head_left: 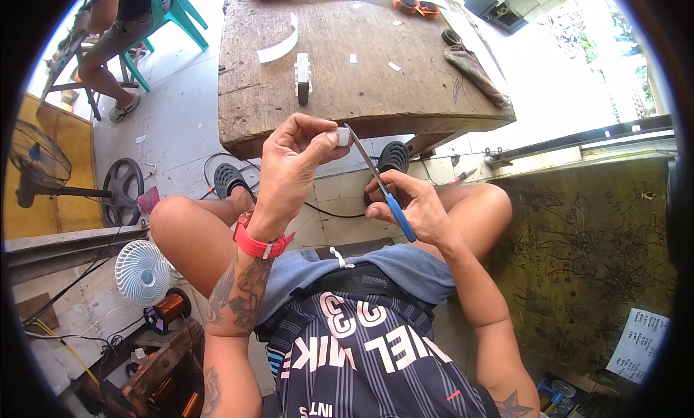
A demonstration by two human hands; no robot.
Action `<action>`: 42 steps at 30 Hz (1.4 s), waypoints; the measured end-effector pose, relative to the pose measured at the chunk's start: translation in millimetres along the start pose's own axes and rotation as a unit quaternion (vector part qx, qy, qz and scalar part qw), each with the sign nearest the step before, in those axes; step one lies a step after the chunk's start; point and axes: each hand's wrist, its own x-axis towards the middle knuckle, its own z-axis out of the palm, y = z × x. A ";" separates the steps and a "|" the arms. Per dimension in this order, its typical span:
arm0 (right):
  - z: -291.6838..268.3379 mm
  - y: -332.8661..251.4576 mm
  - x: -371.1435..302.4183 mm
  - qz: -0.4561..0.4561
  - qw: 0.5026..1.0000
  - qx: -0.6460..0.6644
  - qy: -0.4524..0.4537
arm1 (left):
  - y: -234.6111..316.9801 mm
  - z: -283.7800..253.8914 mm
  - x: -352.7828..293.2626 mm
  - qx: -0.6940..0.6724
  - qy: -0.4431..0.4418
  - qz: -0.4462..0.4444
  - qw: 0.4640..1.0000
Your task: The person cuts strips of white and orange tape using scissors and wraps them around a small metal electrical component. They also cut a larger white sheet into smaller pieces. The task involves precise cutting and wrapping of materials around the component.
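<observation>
I see left hand [295, 149] pinching a small white piece [343, 137] in view just short of the wooden table [246, 78]. Right hand [419, 212] wraps blue-handled scissors [399, 217], tips at the piece. Dark shirt [361, 353] bears pale lettering; paper sheet [637, 346], handwriting.

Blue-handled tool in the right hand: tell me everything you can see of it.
The tool has a long, narrow, grey, metallic-looking front part and a blue handle that looks like plastic. It slants, tip up and left in the picture, handle down and right. The right hand holds it at the handle. Its tip is beside a small white piece in the left hand; whether they touch is unclear.
</observation>
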 end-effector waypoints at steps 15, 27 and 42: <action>10.8 -1.7 15.0 -0.080 0.967 0.226 0.089 | 6.7 -3.8 -0.2 0.056 -0.070 -0.069 0.994; 38.4 -17.7 51.9 -0.147 0.903 0.352 0.199 | -14.2 21.4 -9.9 0.022 0.006 -0.017 1.000; 10.6 4.5 7.3 -0.028 0.995 0.090 0.037 | -1.3 -1.0 -3.2 -0.027 0.020 -0.014 0.999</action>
